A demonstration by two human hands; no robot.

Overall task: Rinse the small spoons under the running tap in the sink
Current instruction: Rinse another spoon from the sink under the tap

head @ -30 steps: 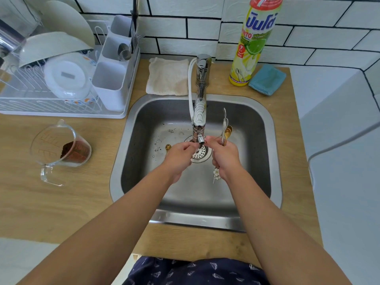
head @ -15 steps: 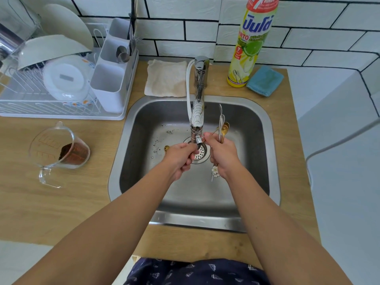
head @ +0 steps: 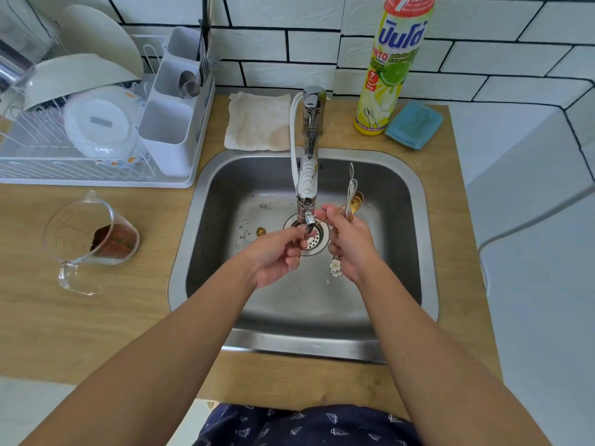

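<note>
Over the steel sink, my right hand grips a bunch of small spoons, silver and gold, bowls pointing away from me, a flower-shaped handle end hanging below my palm. One thin gold spoon slants from that hand toward the tap nozzle. My left hand pinches the lower end of this spoon right under the nozzle, above the drain strainer. Another small gold spoon lies on the sink floor to the left. I cannot make out the water stream.
A white dish rack with bowls and a cutlery holder stands at the back left. A glass measuring jug with brown powder sits left of the sink. Behind the sink are a beige cloth, a dish-soap bottle and a blue sponge.
Both hands stay under the tap nozzle. My left hand has shifted slightly and its fingers work at the tip of the slanted gold spoon; the bunch in my right hand has barely moved.
</note>
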